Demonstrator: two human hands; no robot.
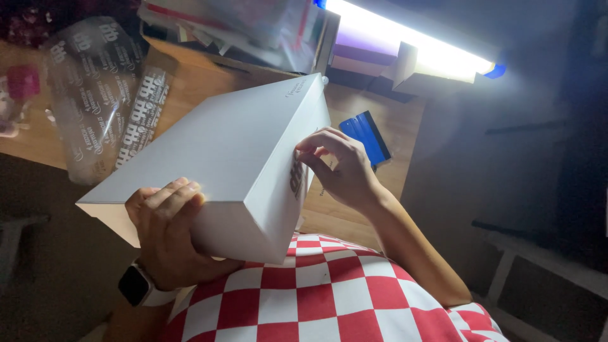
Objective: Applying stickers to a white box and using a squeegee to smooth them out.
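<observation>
Box [221,158]: white, flat, rectangular, held tilted | left hand [166,225]: clasped around near corner from below | right hand [339,168]: fingers curled, pinched at side edge

Dim room; tube lamp [411,47] glares top, edges dark.

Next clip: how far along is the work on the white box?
Done: clear printed plastic wrap lies loose on the wooden table, apart from the box. In hand: the white box is held tilted above the lap, left hand gripping its near end, right hand with fingertips at the side seam. Left: the box looks closed, with no lid lifted. A blue squeegee lies unused on the table.
</observation>
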